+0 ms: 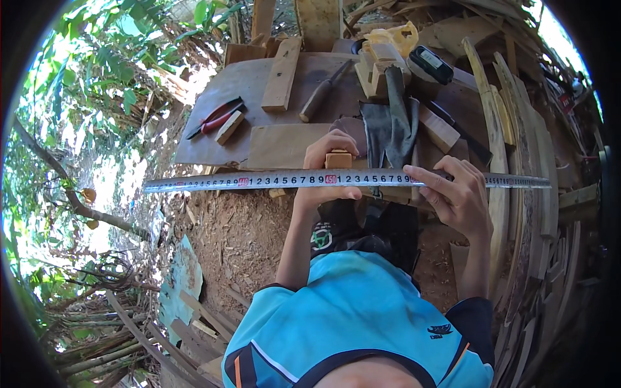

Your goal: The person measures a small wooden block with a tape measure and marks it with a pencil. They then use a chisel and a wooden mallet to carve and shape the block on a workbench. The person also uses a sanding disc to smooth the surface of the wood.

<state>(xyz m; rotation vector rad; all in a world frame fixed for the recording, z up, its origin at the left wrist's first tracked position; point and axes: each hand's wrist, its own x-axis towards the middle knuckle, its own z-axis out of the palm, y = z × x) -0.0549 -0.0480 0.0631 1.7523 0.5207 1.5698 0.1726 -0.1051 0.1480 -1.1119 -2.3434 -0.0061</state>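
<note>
A long silver measuring strip (266, 181) with printed markings stretches across my front. My left hand (325, 168) grips it together with a small wooden block (338, 157) that shows just above it. My right hand (453, 191) holds the strip farther right, index fingertip on its face and other fingers curled; whether anything else is in those fingers is unclear. Beyond the strip, a dark grey cloth (398, 136) hangs over wood pieces, and a brown board (278, 145) lies on the work surface (213, 155).
Red-handled pliers (217, 119), a wooden-handled tool (315, 103), wood blocks (278, 87), a dark case (432, 63) and a yellow plastic bag (394, 35) are on the work surface. Long planks (524, 239) crowd the right; branches (97, 213) and foliage fill the left.
</note>
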